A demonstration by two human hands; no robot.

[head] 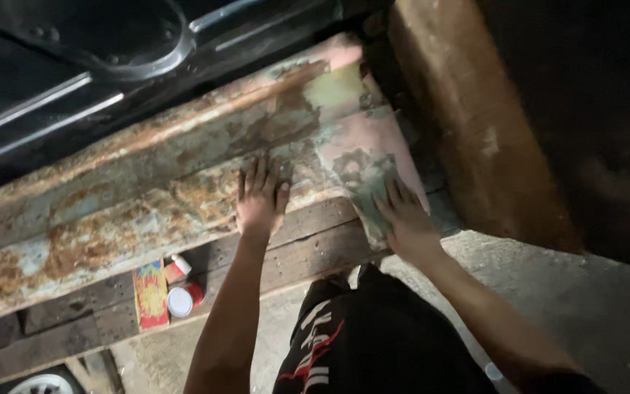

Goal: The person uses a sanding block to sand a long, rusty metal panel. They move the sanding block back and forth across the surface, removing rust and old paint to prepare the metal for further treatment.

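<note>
A long rusty metal panel (140, 197) is seen running from the near left up to the far right, laid on dark wooden planks (308, 252). Its surface is flaked with orange rust over pale green paint, and a pinkish patch shows at the right end.

The left hand (260, 195) is laid flat on the panel's near edge, fingers spread apart and closed on nothing, as if the panel is being steadied. The right hand (402, 219) is pressed down on a worn sheet of sandpaper (370, 191), grey-green and crumpled, which is pinned against the panel's right end under the fingers and palm rather than pinched.

The panel is judged to be heavy and stiff; it would best be taken by its long edges, with care, since rusted edges can be sharp and flaky. The sandpaper is judged to be light, limp and gritty, easily creased, and best held flat under the fingers with pressure from the palm.

Just below the panel, on the planks to the near left, a small red-and-white can (184, 298) is seen beside a flat red-and-yellow packet (152, 295). A concrete floor (585, 306) lies to the near right, and a thick rusty beam (468, 117) rises on the far right.
</note>
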